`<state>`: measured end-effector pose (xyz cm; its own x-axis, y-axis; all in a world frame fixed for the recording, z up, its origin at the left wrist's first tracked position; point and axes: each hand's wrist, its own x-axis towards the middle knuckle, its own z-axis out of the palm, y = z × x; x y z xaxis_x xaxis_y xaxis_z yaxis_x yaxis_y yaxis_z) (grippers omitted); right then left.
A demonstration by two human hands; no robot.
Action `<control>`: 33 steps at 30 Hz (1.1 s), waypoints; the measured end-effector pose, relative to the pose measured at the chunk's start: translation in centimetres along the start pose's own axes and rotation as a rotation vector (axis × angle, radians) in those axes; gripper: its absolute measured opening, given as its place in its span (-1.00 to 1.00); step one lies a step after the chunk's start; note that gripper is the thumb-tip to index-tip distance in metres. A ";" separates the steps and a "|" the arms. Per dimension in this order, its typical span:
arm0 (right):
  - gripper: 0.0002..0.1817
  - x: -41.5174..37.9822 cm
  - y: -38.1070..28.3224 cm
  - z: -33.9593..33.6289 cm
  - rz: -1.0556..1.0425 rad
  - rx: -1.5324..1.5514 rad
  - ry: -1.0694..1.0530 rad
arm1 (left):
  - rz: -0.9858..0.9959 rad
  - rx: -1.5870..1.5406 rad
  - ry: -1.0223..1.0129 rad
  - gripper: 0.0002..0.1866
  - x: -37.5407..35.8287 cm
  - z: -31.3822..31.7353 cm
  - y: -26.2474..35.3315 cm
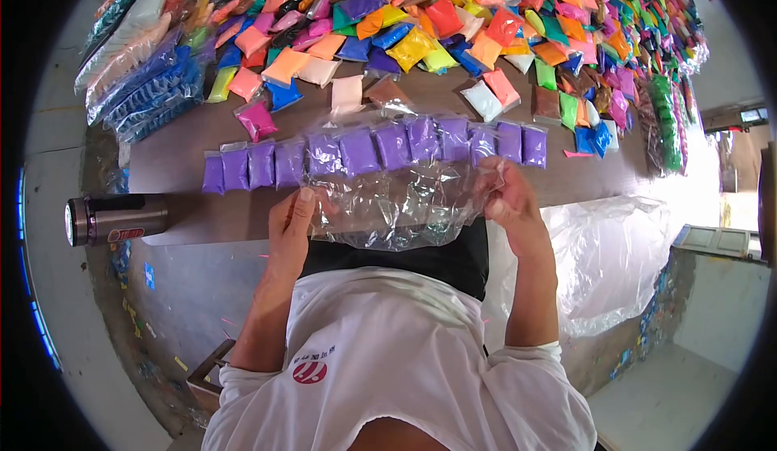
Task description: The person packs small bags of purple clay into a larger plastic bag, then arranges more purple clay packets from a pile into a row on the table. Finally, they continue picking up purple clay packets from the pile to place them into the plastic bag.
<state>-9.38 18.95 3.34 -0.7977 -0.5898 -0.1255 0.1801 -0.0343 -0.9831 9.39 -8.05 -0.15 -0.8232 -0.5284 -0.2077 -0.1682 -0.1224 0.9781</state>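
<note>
A large clear plastic bag (396, 212) is stretched between my two hands at the table's near edge. My left hand (293, 215) pinches its left side, thumb pointing up. At the bag's right side, my right hand (508, 202) grips the film between thumb and bent fingers. Just beyond the bag lies a row of several small purple packets (358, 153), side by side across the table (202, 135). The bag's upper part overlaps the middle packets in this view, and they show through the film.
A big heap of multicoloured packets (405, 46) covers the table's far side. Long clear bags of blue packets (158, 95) lie at the left. A metal flask (117, 219) rests on its side at the left edge. Clear plastic sheeting (607, 265) hangs at the right.
</note>
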 end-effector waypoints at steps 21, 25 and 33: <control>-0.59 -1.1 -1.8 1.1 -0.272 -0.865 0.286 | 0.126 -0.073 -0.154 -0.47 -0.4 -1.1 -1.5; -0.60 -1.0 -1.6 1.2 -0.323 -0.899 0.354 | 0.163 -0.065 -0.158 -0.49 -0.4 -0.8 -1.6; -0.65 -1.6 -2.5 1.0 -0.438 -0.753 0.194 | 0.106 -0.103 -0.048 -0.59 -0.2 -0.1 -0.4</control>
<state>-8.04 19.17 6.17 -0.8017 -0.4991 0.3290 -0.5353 0.3545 -0.7666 9.70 -8.01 -0.51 -0.8589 -0.5023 -0.0999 -0.0243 -0.1549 0.9876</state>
